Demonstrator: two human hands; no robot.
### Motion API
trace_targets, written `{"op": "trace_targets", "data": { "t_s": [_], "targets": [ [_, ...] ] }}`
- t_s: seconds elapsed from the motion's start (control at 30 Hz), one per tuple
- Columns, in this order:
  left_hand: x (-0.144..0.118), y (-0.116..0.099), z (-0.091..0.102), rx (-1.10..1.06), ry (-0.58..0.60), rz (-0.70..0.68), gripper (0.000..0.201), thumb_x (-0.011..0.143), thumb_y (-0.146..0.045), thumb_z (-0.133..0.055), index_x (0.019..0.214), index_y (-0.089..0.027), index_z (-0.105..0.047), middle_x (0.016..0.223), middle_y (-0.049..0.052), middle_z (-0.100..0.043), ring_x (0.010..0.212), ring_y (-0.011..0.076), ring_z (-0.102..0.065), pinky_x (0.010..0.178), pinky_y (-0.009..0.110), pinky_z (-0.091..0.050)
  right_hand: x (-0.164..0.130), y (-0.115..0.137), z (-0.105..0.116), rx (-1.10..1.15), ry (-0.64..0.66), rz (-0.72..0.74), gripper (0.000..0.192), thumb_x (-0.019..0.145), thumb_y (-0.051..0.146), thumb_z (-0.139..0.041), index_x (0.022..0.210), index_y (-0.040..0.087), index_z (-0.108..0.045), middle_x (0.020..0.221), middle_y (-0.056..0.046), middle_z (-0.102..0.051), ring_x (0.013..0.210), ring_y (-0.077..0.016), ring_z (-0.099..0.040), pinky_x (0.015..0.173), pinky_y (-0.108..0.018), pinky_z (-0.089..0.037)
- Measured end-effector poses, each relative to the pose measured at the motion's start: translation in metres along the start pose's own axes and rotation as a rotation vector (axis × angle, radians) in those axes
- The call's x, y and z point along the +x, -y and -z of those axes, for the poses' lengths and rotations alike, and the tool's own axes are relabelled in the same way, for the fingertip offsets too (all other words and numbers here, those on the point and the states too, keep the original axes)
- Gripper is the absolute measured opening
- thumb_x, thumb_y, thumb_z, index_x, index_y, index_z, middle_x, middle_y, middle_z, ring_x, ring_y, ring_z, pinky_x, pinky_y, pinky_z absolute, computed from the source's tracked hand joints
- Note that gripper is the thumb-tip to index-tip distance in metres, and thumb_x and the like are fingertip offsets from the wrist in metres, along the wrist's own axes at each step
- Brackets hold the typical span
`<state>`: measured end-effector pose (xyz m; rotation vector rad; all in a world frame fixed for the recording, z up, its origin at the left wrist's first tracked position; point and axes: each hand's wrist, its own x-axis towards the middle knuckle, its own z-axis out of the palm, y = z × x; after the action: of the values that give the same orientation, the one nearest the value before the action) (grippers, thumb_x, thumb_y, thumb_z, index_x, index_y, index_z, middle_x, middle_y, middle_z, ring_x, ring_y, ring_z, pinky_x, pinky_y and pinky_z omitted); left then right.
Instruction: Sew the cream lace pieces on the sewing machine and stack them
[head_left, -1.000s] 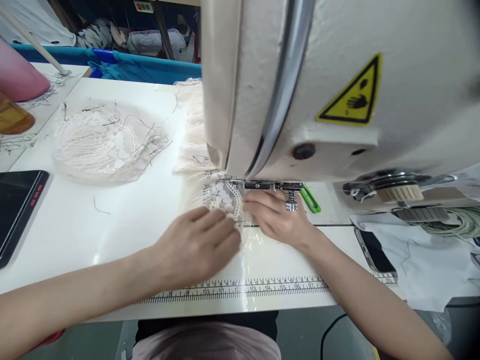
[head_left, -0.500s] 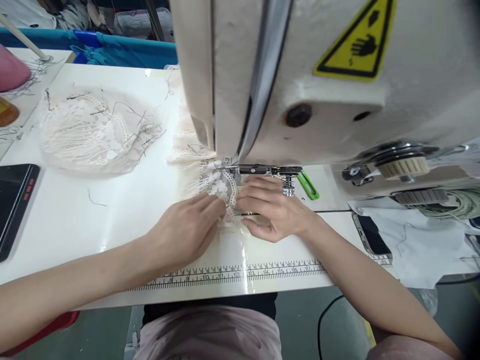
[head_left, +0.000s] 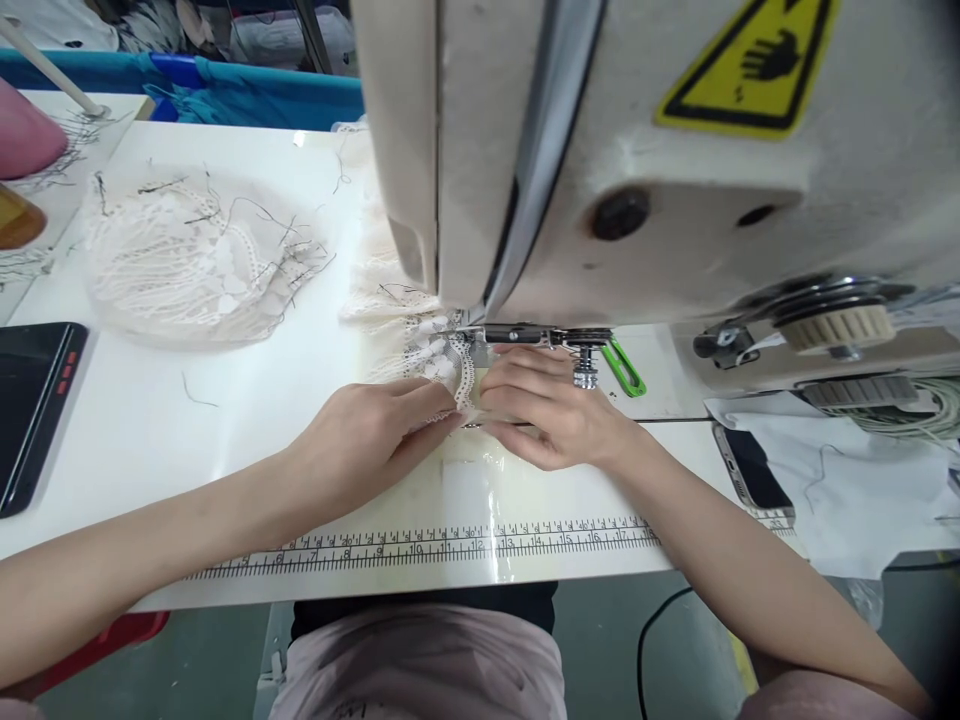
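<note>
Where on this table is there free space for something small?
Mainly between black device, lace piece and left forearm, around one thread; a smaller patch between right forearm and ruler scale. Crowded: at the machine, where left hand holds lace trim beside right hand; at right, phone and white cloth.

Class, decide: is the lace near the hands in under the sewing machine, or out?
In: the lace runs from the left hand to beneath the sewing machine, which partly hides it.

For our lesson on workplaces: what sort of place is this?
Probably a sewing workroom: lace lies partly under a sewing machine, and a ruler scale runs along the near edge of the table.
</note>
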<state>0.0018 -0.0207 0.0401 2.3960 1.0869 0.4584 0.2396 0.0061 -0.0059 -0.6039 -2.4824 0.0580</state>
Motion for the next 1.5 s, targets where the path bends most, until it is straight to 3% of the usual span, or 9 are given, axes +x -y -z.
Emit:
{"op": "trace_targets", "data": {
  "t_s": [0.17, 0.37, 0.53, 0.67, 0.8, 0.97, 1.23, 1.37, 1.5],
  "targets": [
    [0.003, -0.004, 0.004, -0.046, -0.036, -0.018, 0.040, 0.101, -0.033, -0.040, 0.067, -0.017, -0.053, 0.057, -0.004, -0.047, 0.048, 0.0071, -0.041, 0.049, 0.021, -0.032, 0.003, 0.006, -0.002, -0.027, 0.039, -0.027, 0.015, 0.093, 0.034, -0.056, 0.098, 0.022, -0.063, 0.098, 0.000, -0.070, 0.095, -0.0166, -0.062, 0.088, -0.038, -0.051],
    [-0.001, -0.001, 0.002, 0.054, -0.011, -0.021, 0.027, 0.093, -0.044, -0.055, 0.096, -0.017, -0.063, 0.078, 0.000, -0.064, 0.051, 0.0083, -0.048, 0.049, 0.022, -0.036, 0.001, 0.005, 0.000, -0.006, 0.020, -0.045, 0.011, 0.095, 0.026, -0.053, 0.099, 0.021, -0.062, 0.103, 0.000, -0.071, 0.094, -0.0158, -0.062, 0.088, -0.039, -0.050],
    [0.001, -0.003, 0.005, -0.010, -0.010, -0.010, 0.037, 0.100, -0.033, -0.041, 0.070, -0.017, -0.055, 0.058, -0.003, -0.050, 0.047, 0.0075, -0.041, 0.047, 0.022, -0.031, 0.000, 0.005, 0.000, -0.003, 0.020, -0.035, 0.010, 0.094, 0.025, -0.053, 0.098, 0.021, -0.062, 0.102, 0.000, -0.071, 0.094, -0.0158, -0.063, 0.086, -0.039, -0.051],
    [0.000, -0.001, 0.001, 0.155, -0.069, -0.125, 0.027, 0.096, -0.041, -0.051, 0.087, -0.018, -0.062, 0.069, -0.002, -0.059, 0.052, 0.0098, -0.050, 0.047, 0.023, -0.034, -0.001, 0.005, 0.001, -0.008, -0.013, -0.012, 0.010, 0.092, 0.022, -0.057, 0.100, 0.021, -0.061, 0.103, 0.000, -0.072, 0.091, -0.0165, -0.064, 0.084, -0.039, -0.052],
    [-0.002, 0.006, -0.006, 0.540, -0.197, -0.355, 0.011, 0.091, -0.015, -0.055, 0.085, -0.018, -0.064, 0.062, -0.004, -0.057, 0.050, 0.0108, -0.048, 0.046, 0.026, -0.032, -0.001, 0.003, 0.002, 0.036, -0.022, 0.021, 0.013, 0.089, 0.024, -0.060, 0.102, 0.021, -0.060, 0.102, 0.000, -0.071, 0.091, -0.0166, -0.064, 0.084, -0.038, -0.052],
    [0.000, 0.009, -0.009, 0.633, -0.284, -0.473, 0.013, 0.086, -0.004, -0.057, 0.083, -0.015, -0.065, 0.058, -0.005, -0.054, 0.048, 0.0100, -0.045, 0.045, 0.026, -0.030, 0.005, 0.004, 0.002, 0.033, 0.108, -0.084, 0.039, 0.089, 0.048, -0.058, 0.116, 0.020, -0.055, 0.119, -0.007, -0.066, 0.108, -0.0220, -0.060, 0.085, -0.040, -0.051],
    [0.003, 0.007, -0.009, 0.664, -0.306, -0.511, 0.014, 0.083, -0.004, -0.062, 0.075, -0.015, -0.063, 0.055, -0.004, -0.051, 0.046, 0.0110, -0.042, 0.043, 0.027, -0.029, 0.006, 0.004, 0.003, 0.025, -0.014, 0.045, 0.011, 0.090, 0.019, -0.060, 0.100, 0.023, -0.062, 0.102, 0.003, -0.073, 0.098, -0.0125, -0.066, 0.090, -0.033, -0.053],
    [0.004, 0.009, -0.014, 0.630, -0.320, -0.529, 0.010, 0.087, -0.009, -0.058, 0.083, -0.014, -0.066, 0.084, 0.004, -0.071, 0.077, 0.0177, -0.066, 0.062, 0.030, -0.051, 0.000, 0.002, 0.002, 0.057, -0.016, 0.006, 0.018, 0.090, 0.020, -0.061, 0.107, 0.023, -0.064, 0.103, 0.002, -0.074, 0.098, -0.0138, -0.068, 0.096, -0.035, -0.053],
    [0.003, 0.014, -0.022, 0.559, -0.247, -0.468, 0.021, 0.093, -0.017, -0.049, 0.102, -0.010, -0.066, 0.124, 0.012, -0.066, 0.119, 0.0268, -0.060, 0.095, 0.037, -0.054, -0.002, 0.003, 0.001, 0.042, 0.008, -0.045, 0.016, 0.091, 0.021, -0.059, 0.105, 0.025, -0.067, 0.097, 0.002, -0.075, 0.097, -0.0141, -0.069, 0.096, -0.034, -0.054]
  ]
}}
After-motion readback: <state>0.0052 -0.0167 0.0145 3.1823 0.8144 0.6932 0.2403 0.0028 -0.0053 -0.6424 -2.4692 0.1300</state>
